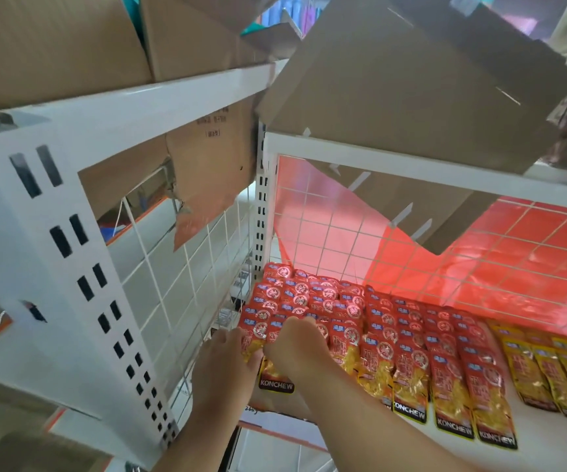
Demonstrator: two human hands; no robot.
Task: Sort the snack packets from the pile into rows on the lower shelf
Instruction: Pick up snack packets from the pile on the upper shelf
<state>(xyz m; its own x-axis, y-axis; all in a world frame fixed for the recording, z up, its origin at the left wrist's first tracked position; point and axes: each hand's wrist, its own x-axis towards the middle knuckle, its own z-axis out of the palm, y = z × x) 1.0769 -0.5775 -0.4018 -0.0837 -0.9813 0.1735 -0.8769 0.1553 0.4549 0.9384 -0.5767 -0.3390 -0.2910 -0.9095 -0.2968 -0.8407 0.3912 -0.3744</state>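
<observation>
Red snack packets [312, 301] lie in overlapping rows on the white lower shelf [547, 434], filling its left half. More red packets [445, 369] marked KONCHEW run in rows to the right, then yellow packets [554, 369] at the far right. My left hand [222, 362] and my right hand [295, 345] both reach into the leftmost rows. Their fingers curl down onto the front red packet [268, 373] there. The fingertips are hidden among the packets.
A white perforated shelf upright [81, 274] stands at the left. White wire mesh [186, 267] closes the side and back. A cardboard box [411, 80] overhangs the upper shelf rail [411, 161]. Red sheeting [513, 267] shows behind the mesh.
</observation>
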